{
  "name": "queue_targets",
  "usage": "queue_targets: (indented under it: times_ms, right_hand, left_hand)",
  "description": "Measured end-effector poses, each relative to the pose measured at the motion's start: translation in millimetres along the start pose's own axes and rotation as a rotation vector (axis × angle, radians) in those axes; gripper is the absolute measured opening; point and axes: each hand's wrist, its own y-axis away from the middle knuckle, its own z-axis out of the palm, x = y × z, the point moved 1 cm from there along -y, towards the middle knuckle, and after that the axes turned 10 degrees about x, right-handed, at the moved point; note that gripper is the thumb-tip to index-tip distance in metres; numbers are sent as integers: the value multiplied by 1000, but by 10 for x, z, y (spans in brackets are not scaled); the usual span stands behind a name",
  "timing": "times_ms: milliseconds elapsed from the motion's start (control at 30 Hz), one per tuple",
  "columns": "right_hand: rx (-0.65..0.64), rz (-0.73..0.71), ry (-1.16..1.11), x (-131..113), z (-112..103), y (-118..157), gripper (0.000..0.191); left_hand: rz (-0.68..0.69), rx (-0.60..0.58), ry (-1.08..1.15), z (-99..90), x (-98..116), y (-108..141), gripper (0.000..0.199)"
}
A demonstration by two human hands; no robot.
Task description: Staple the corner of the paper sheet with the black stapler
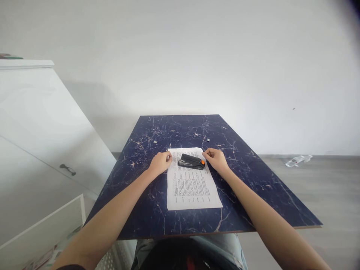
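Note:
Printed sheets of paper (191, 187) lie on the dark blue marbled table (135, 210). On their upper part rests a black stapler (191, 161) with an orange end pointing right. My left hand (161, 162) is at the upper left edge of the paper, its fingers curled together. My right hand (216, 158) is at the upper right corner, thumb and forefinger pinched on the paper's edge. Neither hand touches the stapler. Whether the left fingertips grip the paper is hard to make out.
Two small pale pieces, one left (155, 142) and one right (208, 140), lie beyond the paper. A white cabinet (36, 112) stands at the left, a white wall behind. A clear plastic item (295, 161) is on the floor at the right.

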Motion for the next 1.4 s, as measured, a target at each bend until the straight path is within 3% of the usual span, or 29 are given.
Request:
queue_targets:
  times_ms: [300,500,567,633,700,800,867,967,1100,1400]
  right_hand:
    - [-6,-9,-24,-27,-9,4,35]
    - [-77,-37,-122,-135,26,46,41]
    - [-79,-38,-140,-171,20,64,41]
    - [-54,-48,-160,-203,-1,77,41]
    - [-68,-78,-186,-230,-20,85,40]
    - [-157,-181,-187,-273,-12,89,35]
    - [-216,-256,-141,-302,15,94,37]
    - [-276,-292,-73,-341,51,107,37]
    - [-290,-307,-25,-368,43,123,33]
    - [-274,-307,-7,-391,31,110,27]
  left_hand:
    - [45,11,24,-19,-13,-9,20]
    - [148,258,-97,-276,-448,-487,28]
    - [168,240,-127,-349,-545,-617,35]
    - [190,228,-80,-378,-505,-626,32]
    - [248,179,56,-350,-326,-511,24]
    - [346,-39,271,-219,40,-240,30]
    - [318,-59,312,-114,219,-115,42]
    - [259,-61,341,20,330,-84,35]
    - [250,-63,313,39,276,-170,22]
    - [252,-244,282,-367,-69,-168,24]
